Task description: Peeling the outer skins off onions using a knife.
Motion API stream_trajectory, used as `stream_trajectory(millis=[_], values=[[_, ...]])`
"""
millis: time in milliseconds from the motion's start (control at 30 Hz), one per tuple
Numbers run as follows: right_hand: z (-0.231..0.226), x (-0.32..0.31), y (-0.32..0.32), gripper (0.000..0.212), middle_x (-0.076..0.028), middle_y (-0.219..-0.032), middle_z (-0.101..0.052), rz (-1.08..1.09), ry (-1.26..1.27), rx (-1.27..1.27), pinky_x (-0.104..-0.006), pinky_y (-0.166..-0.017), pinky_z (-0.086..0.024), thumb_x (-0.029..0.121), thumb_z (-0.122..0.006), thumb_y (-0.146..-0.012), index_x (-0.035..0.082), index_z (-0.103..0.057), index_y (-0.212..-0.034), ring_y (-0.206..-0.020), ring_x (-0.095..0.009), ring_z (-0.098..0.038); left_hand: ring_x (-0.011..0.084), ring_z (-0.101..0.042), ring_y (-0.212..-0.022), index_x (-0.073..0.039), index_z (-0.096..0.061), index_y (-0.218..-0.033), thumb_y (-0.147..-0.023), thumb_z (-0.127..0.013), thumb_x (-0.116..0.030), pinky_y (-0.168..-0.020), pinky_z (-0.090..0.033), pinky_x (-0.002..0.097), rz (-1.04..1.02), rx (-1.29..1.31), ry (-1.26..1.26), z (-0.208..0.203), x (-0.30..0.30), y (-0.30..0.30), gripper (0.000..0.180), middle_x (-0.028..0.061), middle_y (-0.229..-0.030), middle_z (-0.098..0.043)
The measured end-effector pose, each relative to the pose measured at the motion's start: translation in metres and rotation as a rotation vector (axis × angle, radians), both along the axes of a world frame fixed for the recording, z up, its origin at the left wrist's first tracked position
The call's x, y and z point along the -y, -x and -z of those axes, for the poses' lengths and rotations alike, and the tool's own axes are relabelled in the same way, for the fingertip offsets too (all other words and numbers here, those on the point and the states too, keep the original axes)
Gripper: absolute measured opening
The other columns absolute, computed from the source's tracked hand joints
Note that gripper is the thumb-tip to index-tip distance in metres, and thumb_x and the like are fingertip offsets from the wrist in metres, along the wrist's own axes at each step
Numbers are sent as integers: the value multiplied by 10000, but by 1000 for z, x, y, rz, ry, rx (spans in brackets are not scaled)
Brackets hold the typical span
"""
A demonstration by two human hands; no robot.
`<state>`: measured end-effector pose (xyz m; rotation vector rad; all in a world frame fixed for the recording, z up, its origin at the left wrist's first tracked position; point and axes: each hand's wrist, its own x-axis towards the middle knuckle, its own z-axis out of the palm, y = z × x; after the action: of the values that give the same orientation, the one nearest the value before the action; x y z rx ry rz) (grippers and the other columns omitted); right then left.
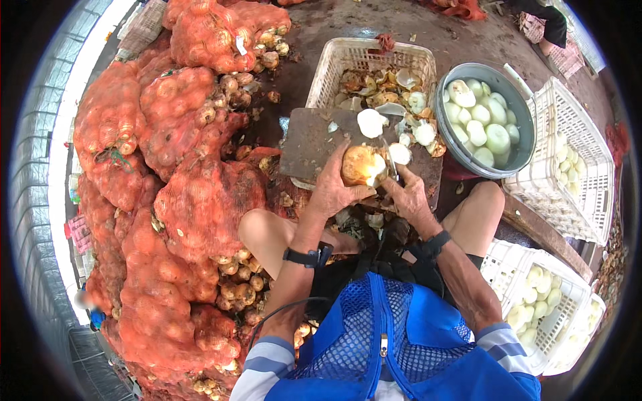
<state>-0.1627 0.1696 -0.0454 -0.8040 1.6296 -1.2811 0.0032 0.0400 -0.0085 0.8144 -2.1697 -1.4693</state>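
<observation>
My left hand (332, 185) is closed around a brown-skinned onion (356, 164), which rests at the dark wooden board (304, 148) in front of me. The onion's right side is cut and shows pale, brightly lit flesh. Against that side stands a thin knife blade (390, 159); my right hand (409, 194) grips the knife, its handle mostly hidden by the fingers. Beyond the onion lie a white onion piece (372, 123) and a pale cut slice (400, 154). More trimmings and skins sit along the board's right edge.
A white plastic basket (321, 75) with onion skins stands behind the board. To its right are a grey bucket (527, 148) of peeled onions in liquid and white crates (595, 160) (498, 267) holding peeled onions. Red mesh sacks (200, 207) of onions are heaped at left, loose onions (244, 291) beside them.
</observation>
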Motion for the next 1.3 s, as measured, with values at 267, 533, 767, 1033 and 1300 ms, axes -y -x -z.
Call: stream_trajectory(millis=[267,533,767,1033,1300], values=[[-4,-25,-21,501,-228,-1172,-683,-16,142,-244,-358,-934,-522,132,-704,-893,-14,-547,-1346,-1103,-253,-668,404,-496,-1302,-9,-293,-1507,-550,-959,-273,-1078,-437,457,-105,212,292,-10,-36,-13,1195,271,-1406,-478],[-18,-29,-23,447,-285,-1100,-674,-59,206,-276,-383,-846,-556,101,-710,-880,-36,-571,-1282,-1030,-337,-699,407,-571,-1162,-43,-402,-1397,-579,-884,-171,-976,-495,466,-196,277,438,-4,-49,-20,958,241,-1264,-553],[-21,-42,-26,272,-260,-818,-667,-66,115,-363,-446,-650,-541,107,-684,-893,-21,-575,-1107,-792,-436,-675,425,-589,-1107,-22,-415,-1341,-567,-896,-189,-911,-521,481,-232,299,448,3,-52,-33,926,227,-1255,-541],[-22,-51,-38,264,-246,-679,-633,-174,-74,-733,-502,-594,-525,228,-634,-924,-3,-506,-917,-670,-437,-652,440,-592,-1062,-40,-421,-1283,-603,-856,-156,-866,-526,497,-254,342,429,-1,-59,-27,816,216,-1195,-542],[-11,-48,-43,263,-245,-681,-640,-180,-144,-799,-528,-624,-534,241,-587,-940,-13,-526,-912,-683,-451,-658,448,-576,-1057,-18,-420,-1260,-608,-826,-121,-877,-517,484,-285,306,450,-1,-65,-23,774,229,-1166,-534]])
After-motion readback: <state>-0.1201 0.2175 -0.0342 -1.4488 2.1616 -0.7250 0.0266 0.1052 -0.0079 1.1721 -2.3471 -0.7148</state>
